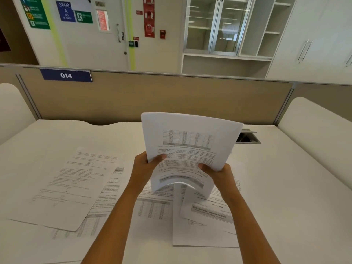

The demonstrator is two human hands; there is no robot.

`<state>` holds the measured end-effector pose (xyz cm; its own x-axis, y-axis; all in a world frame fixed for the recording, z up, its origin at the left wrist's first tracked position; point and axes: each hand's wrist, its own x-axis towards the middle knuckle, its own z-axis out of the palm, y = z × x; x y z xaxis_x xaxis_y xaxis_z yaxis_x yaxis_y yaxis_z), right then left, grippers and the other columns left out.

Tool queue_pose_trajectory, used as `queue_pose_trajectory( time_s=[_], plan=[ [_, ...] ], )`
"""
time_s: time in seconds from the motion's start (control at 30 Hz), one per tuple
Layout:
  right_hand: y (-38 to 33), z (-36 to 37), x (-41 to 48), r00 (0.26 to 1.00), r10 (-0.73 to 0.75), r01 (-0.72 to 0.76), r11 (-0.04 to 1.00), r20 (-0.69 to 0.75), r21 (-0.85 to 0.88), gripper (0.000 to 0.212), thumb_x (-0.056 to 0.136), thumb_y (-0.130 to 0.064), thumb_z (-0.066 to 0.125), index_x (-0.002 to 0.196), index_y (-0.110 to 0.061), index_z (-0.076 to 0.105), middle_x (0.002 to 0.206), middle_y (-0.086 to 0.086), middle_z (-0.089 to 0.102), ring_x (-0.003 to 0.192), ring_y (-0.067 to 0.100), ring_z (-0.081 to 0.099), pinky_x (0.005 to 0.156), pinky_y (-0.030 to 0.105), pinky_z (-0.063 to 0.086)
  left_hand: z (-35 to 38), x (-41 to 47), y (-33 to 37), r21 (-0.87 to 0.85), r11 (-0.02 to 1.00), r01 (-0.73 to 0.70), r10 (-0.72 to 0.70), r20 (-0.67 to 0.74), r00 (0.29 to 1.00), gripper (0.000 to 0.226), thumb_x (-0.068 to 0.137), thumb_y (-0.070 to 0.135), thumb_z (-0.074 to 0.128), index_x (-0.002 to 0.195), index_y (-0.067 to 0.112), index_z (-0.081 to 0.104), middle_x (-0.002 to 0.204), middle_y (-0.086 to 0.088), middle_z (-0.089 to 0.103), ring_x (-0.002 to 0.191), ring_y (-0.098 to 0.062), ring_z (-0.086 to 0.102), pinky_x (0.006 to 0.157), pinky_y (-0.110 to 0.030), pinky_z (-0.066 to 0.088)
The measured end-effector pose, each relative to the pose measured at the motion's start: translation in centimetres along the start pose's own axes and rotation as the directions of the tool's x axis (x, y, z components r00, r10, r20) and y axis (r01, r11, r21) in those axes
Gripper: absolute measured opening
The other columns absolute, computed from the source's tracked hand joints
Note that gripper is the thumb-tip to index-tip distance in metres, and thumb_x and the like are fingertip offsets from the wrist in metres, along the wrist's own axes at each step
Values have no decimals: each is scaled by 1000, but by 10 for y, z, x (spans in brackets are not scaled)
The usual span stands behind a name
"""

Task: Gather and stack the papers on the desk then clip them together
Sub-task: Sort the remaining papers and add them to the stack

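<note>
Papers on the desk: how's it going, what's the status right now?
Left hand and right hand both grip held stack, upright over desk. Loose sheets lie ungathered beneath. No clip in view; nothing blocking.

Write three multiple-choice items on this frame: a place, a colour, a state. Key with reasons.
1. Where is the paper stack? A) lying flat B) raised in both hands C) on the floor
2. Colour of the 014 sign? A) red B) blue C) green
3. The stack is: A) bowed B) clipped C) crumpled
Key: 1 B, left hand and right hand grip its lower part above the desk; 2 B, white digits on blue; 3 A, its bottom edge arches, no clip shows.
</note>
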<state>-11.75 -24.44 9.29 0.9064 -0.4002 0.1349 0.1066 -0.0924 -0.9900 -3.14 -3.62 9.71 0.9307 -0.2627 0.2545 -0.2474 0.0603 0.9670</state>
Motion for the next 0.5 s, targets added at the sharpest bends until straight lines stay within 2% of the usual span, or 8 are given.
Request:
queue_pose_trajectory(
  time_s=[0.1, 0.17, 0.23, 0.33, 0.5],
  plan=[
    [3, -1, 0, 1000, -7, 7, 1000, -4, 19, 27, 78, -10, 72, 91, -34, 69, 90, -13, 74, 87, 8, 70, 74, 26, 58, 1, -3, 0, -42, 999, 17, -16, 20, 1000, 22, 85, 17, 63, 98, 35, 62, 86, 24, 71, 81, -5, 69, 62, -17, 55],
    [9, 1, -2, 1000, 8, -9, 1000, 26, 24, 28, 79, -10, 72, 95, -32, 69, 95, -11, 74, 89, 8, 70, 76, 26, 58, 0, -6, -3, -77, 995, 65, -60, 63, 996, 21, 80, 28, 68, 99, 35, 64, 91, 17, 73, 83, -11, 70, 64, -20, 56],
    [12, 2, -3, 999, 17, -18, 1000, 33, 23, 28, 79, -9, 72, 96, -31, 69, 97, -8, 74, 89, 9, 70, 74, 24, 58, 0, -8, -7, -73, 992, 104, -96, 106, 990, 28, 71, 42, 73, 98, 38, 65, 95, 14, 73, 85, -11, 70, 68, -23, 58],
    [13, 1, 0, 1000, 10, -10, 1000, 13, 27, 28, 78, -8, 72, 98, -27, 68, 99, -6, 72, 88, 11, 70, 70, 23, 58, -1, -5, -10, -54, 992, 117, -109, 133, 985, 28, 74, 33, 70, 101, 40, 64, 100, 11, 72, 89, -11, 69, 73, -26, 58],
    [24, 2, -1, 997, 54, -56, 998, 54, 34, 30, 78, -9, 72, 103, -26, 68, 107, -1, 72, 98, 15, 68, 81, 29, 57, 4, -5, -15, -37, 987, 154, -146, 166, 975, 28, 84, 20, 63, 106, 38, 61, 93, 17, 72, 88, -6, 68, 68, -19, 56]
  ],
)
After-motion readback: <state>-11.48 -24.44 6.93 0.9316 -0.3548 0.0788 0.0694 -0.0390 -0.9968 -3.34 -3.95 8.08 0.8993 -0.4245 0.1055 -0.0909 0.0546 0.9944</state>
